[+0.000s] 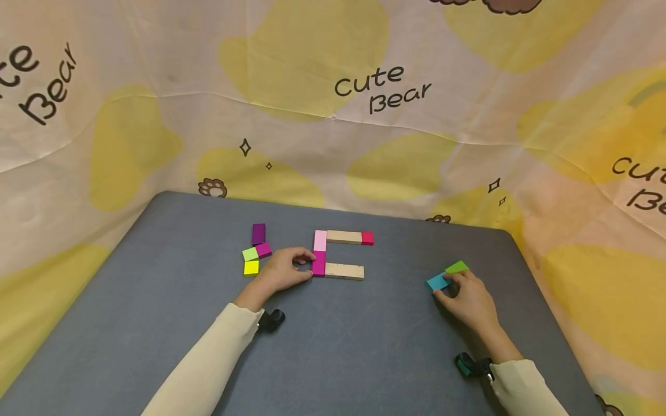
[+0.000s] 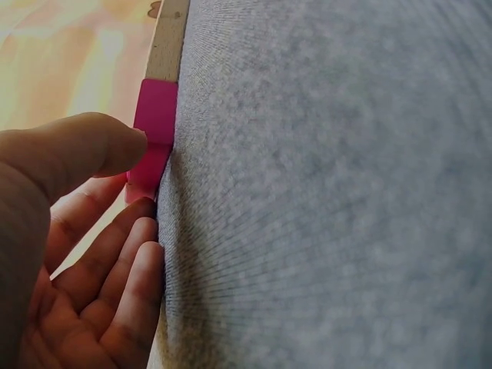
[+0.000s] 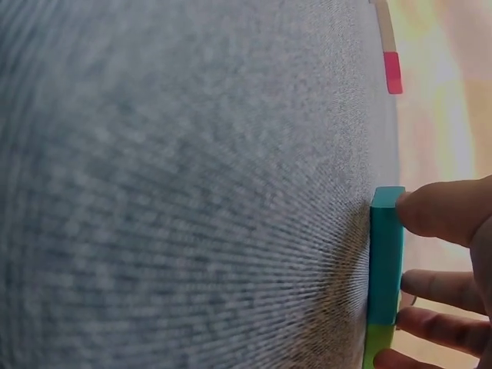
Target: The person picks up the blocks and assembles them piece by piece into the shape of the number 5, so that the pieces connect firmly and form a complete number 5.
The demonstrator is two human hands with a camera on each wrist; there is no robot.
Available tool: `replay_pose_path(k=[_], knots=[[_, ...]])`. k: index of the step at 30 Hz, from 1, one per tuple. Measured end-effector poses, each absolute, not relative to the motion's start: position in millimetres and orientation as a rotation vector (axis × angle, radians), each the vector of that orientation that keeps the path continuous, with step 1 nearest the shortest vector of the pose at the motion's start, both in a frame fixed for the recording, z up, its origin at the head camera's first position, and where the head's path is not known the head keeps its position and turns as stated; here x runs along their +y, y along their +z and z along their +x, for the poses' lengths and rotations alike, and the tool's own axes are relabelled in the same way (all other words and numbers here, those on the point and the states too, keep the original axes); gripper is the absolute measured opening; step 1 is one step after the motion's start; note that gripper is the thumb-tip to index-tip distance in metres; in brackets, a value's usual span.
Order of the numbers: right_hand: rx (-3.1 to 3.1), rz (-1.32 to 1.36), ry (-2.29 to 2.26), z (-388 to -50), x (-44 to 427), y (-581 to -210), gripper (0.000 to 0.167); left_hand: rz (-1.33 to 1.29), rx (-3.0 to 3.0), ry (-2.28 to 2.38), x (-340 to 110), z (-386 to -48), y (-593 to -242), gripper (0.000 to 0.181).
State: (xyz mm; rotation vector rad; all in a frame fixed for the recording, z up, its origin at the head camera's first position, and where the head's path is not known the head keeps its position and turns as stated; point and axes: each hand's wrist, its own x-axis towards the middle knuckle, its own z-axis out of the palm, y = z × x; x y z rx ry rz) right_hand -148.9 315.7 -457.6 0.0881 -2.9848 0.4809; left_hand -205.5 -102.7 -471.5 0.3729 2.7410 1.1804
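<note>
My left hand is at the left side of a magenta block, its thumb and index finger at the block's edges. In the left wrist view the thumb overlaps that magenta block. Above it stands a pink block, end to end with it. Two plain wooden blocks reach rightward, the upper one from the pink block and the lower one from the magenta. My right hand pinches a blue block between thumb and fingers. A green block touches the blue block's far end.
A red block ends the upper wooden block. Left of the left hand lie purple, small magenta, light green and yellow blocks. The grey table meets a printed cloth at its back.
</note>
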Motion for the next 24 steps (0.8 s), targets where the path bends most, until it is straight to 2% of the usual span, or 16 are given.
replay_pose_path(k=[24], knots=[[-2.982,0.105,0.493,-145.5,311.4,-456.2,0.047,0.357,2.729,1.169,-102.6,-204.5,-470.0,0.029]])
